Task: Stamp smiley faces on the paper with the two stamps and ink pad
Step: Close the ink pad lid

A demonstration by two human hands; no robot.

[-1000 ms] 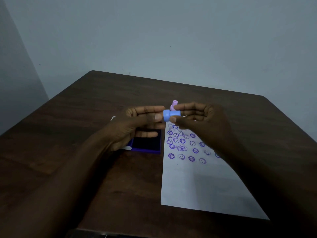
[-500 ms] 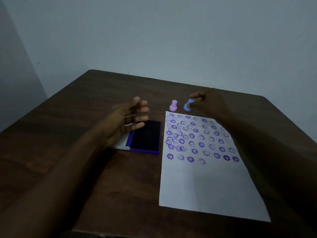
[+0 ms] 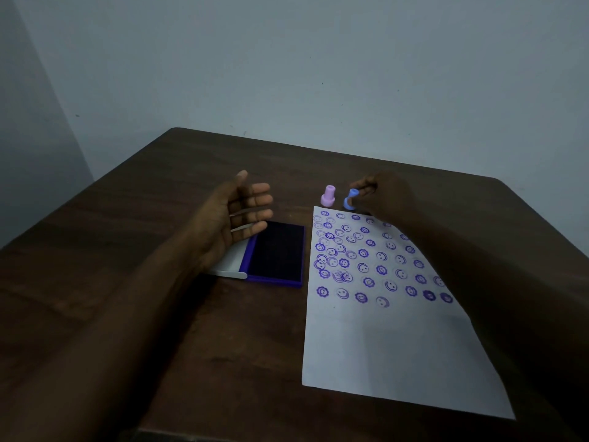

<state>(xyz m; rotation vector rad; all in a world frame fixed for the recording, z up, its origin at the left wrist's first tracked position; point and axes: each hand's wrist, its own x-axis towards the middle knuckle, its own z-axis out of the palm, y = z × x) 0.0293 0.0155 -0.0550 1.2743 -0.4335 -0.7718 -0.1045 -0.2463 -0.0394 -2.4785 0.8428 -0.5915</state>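
Observation:
A white sheet of paper [image 3: 392, 355] lies on the dark wooden table [image 3: 134, 224], its upper half covered with purple smiley prints. Left of it sits the purple ink pad [image 3: 276, 254], lid open. A pink stamp [image 3: 328, 196] stands upright just beyond the paper's top edge. Beside it is the blue stamp [image 3: 350, 200], tilted, base on the table, with my right hand [image 3: 385, 196] pinching its top. My left hand [image 3: 236, 215] hovers over the ink pad's left side, palm turned right, fingers spread, holding nothing.
The ink pad's white lid [image 3: 231, 266] lies flat to the left of the pad, partly under my left hand. A pale wall [image 3: 287, 74] rises just behind the table's far edge.
The hands parted from holding the blue stamp together. My right hand carried it to the spot beside the pink stamp and lowered it to the table; my left hand drew back over the pad.

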